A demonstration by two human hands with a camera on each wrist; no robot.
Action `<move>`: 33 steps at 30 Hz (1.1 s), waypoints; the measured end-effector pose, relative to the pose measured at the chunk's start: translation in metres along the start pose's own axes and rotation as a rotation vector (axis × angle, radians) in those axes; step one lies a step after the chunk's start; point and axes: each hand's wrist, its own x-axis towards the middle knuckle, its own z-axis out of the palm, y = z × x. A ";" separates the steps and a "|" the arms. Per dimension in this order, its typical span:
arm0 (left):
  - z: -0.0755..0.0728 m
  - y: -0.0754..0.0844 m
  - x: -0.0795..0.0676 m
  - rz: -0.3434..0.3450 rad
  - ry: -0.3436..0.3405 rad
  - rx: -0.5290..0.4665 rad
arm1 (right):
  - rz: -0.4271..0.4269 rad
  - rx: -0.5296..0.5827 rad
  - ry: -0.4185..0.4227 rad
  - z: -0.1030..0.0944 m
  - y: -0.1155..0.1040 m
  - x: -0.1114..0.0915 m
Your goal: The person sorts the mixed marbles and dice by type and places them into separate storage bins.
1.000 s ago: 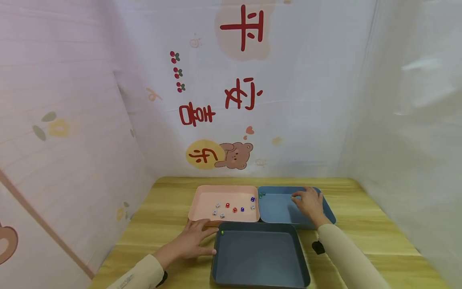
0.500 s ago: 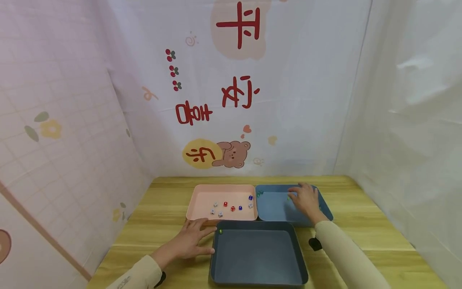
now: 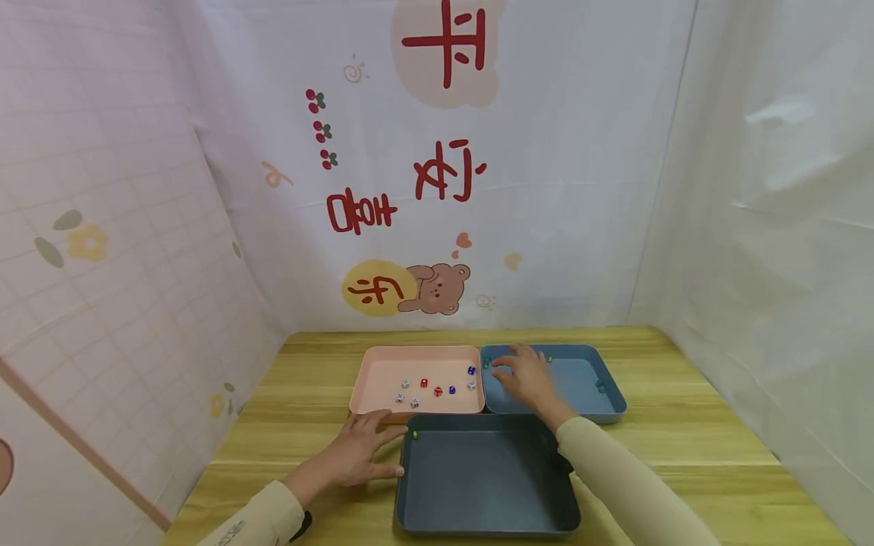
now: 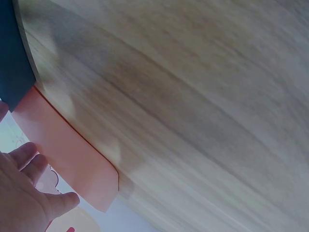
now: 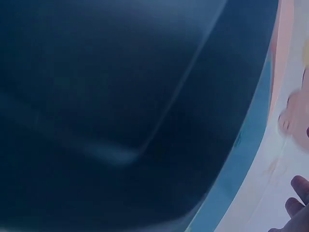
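My right hand (image 3: 529,379) hovers over the blue tray (image 3: 573,406), thumb and forefinger apart with nothing between them. Its fingertips are close to small green dice (image 3: 488,363) in that tray's back left corner. A yellow-green piece (image 3: 549,359) shows just behind the hand, and teal-green dice (image 3: 600,387) lie by the right wall. My left hand (image 3: 358,451) has its fingers spread along the left rim of the dark grey tray (image 3: 488,485). In that tray's back left corner sits another small yellow-green piece (image 3: 415,435).
A pink tray (image 3: 382,371) stands left of the blue one, both behind the dark tray. It holds several white dice (image 3: 414,403), red dice (image 3: 438,391) and blue dice (image 3: 452,390). Wood-grain table (image 3: 273,394) surrounds them, with a printed curtain (image 3: 546,189) behind.
My right hand has let go of a small yellow-green piece in the blue tray and moved left toward the back corner. My left hand stays at the dark tray's rim.
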 end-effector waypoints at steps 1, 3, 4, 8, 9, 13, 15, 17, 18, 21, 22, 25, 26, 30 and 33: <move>0.000 0.000 0.000 -0.001 0.000 -0.001 | -0.022 0.015 0.002 0.003 -0.007 0.000; 0.000 0.000 0.000 -0.002 -0.001 -0.004 | -0.059 0.045 -0.008 0.009 -0.019 -0.002; -0.001 0.000 0.000 -0.002 -0.002 -0.004 | -0.077 0.053 -0.013 0.012 -0.025 -0.002; -0.002 0.001 0.000 -0.003 -0.004 -0.012 | -0.135 0.091 -0.052 0.021 -0.045 -0.006; -0.002 0.001 0.000 -0.003 -0.004 -0.012 | -0.150 0.101 -0.058 0.023 -0.050 -0.007; -0.002 0.000 -0.001 0.002 -0.006 -0.018 | -0.197 0.132 -0.087 0.030 -0.063 -0.011; -0.002 0.000 -0.001 0.002 -0.007 -0.022 | -0.208 0.143 -0.100 0.034 -0.067 -0.013; -0.001 -0.001 -0.001 0.000 -0.010 -0.023 | -0.227 0.143 -0.109 0.037 -0.071 -0.014; -0.001 -0.001 0.000 -0.002 -0.012 -0.021 | -0.237 0.141 -0.121 0.038 -0.073 -0.015; 0.000 -0.002 0.000 -0.005 -0.012 -0.012 | -0.271 0.123 -0.148 0.041 -0.079 -0.017; 0.000 -0.002 0.000 -0.004 -0.011 -0.007 | -0.285 0.106 -0.157 0.043 -0.081 -0.017; -0.001 -0.002 0.000 -0.003 -0.006 0.003 | -0.306 0.065 -0.192 0.049 -0.088 -0.020; -0.001 -0.002 0.000 -0.003 -0.006 0.004 | -0.311 0.055 -0.203 0.052 -0.090 -0.020; -0.001 -0.002 0.000 -0.003 -0.012 0.004 | -0.327 0.032 -0.246 0.059 -0.098 -0.024; -0.001 -0.002 0.000 -0.004 -0.015 0.001 | -0.335 -0.011 -0.260 0.065 -0.103 -0.026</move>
